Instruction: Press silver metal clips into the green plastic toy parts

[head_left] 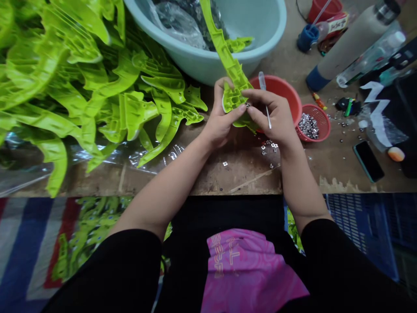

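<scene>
My left hand (220,117) grips the near end of a long lime-green plastic part (224,54) that slants up and away over the pale blue basin (260,48). My right hand (272,115) is closed on a thin clear-handled tool (264,98), and its fingertips pinch at a small metal nut (247,105) against the green part. Several small square metal nuts (269,148) lie loose on the wooden table (228,174) just under my right hand.
A big heap of the same green parts (81,74) fills the left of the table. An orange bowl (286,93) and a small red basket of nuts (312,124) stand right of my hands. A phone (368,161), bottles and a grey cylinder (352,43) lie at the right.
</scene>
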A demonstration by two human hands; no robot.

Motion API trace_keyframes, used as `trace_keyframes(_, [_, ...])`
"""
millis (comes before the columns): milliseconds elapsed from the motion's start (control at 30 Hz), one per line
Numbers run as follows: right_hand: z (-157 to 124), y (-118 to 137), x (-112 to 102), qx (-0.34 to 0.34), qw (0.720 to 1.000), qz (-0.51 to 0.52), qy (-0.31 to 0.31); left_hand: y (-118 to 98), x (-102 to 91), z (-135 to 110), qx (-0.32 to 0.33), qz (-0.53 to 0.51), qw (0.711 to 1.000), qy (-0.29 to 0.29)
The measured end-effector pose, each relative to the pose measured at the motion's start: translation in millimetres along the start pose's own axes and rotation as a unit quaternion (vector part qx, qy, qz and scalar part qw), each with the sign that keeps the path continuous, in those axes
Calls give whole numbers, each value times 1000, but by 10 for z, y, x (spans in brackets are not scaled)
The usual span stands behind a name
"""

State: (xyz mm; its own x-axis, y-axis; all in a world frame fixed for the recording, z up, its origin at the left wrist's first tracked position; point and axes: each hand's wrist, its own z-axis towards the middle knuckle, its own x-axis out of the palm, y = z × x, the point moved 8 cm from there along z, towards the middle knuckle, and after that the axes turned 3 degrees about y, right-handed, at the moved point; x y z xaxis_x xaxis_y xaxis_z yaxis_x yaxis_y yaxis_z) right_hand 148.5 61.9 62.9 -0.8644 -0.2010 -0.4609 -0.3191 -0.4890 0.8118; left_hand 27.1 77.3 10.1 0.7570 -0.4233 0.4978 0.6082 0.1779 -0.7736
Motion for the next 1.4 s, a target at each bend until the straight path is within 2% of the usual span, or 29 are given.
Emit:
trace_keyframes(133, [-16, 69, 31, -5, 999, -27, 26, -1, -38, 17, 5, 8, 1000, -1])
trace_keyframes(367, [-23, -28, -97, -2, 996, -9, -91, -38, 62, 10, -30, -38, 999, 19])
trace_keyframes(567, [-42, -57, -98, 33, 992, -74, -92, -27, 41, 14, -47, -29, 998, -4])
trace_keyframes(667, [-52, -15, -97, 21, 992, -81, -96, -33, 31, 27, -40, -31, 999, -8])
trace_keyframes(767, [-32, -12, -75, 13, 995, -46, -92, -27, 22, 32, -46, -32, 998, -16])
trace_keyframes(900, [13, -190, -62, 50, 994, 33, -93, -46, 34, 33, -47, -34, 998, -18])
trace_keyframes(1033, [19, -340, -92, 75, 989, 67, -108, -53, 63, 38, -41, -32, 999, -4])
trace_keyframes(1200, [-23, -168, -149, 71, 989, 19, -131, -24, 42, 30, -24, -15, 1000, -7])
trace_keyframes(1400, [-41, 56, -164, 27, 989, -38, -142, 9, 0, 26, 1, 2, 1000, -1])
